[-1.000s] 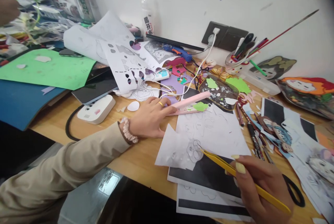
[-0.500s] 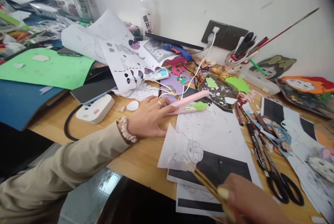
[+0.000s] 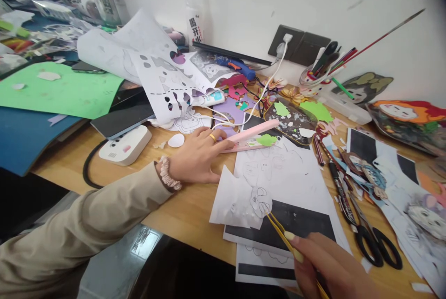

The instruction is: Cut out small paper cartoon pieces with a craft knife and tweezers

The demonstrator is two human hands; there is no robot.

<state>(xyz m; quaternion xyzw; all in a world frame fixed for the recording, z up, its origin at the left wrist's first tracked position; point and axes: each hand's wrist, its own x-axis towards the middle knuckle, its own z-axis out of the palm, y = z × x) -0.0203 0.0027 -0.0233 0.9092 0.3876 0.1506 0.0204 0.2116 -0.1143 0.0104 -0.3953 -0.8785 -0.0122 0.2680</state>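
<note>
My left hand [image 3: 200, 157] lies closed around the near end of a pink tool that looks like a small hair straightener [image 3: 256, 132]; its two arms stand apart. A bit of bright green paper [image 3: 266, 140] sits between the arms. In my right hand [image 3: 331, 262] is a pair of gold tweezers [image 3: 281, 234], pinched between thumb and fingers. The tweezer tips meet the edge of a round cut-out with a drawn face [image 3: 261, 200]. That cut-out rests over a small whitish sheet [image 3: 232, 201], on top of printed drawing pages [image 3: 292, 173].
Scissors [image 3: 369, 234] and a black marker [image 3: 343, 201] lie to the right. A dark tray with scraps [image 3: 291, 120] is behind the pink tool. A white box [image 3: 125, 145], a phone [image 3: 121, 117] and green foam [image 3: 62, 89] occupy the left. A bottle [image 3: 194, 10] stands at the back.
My right hand has moved the tweezers slightly, bringing their tips up to the round face cut-out's edge. My left hand keeps its place on the pink tool.
</note>
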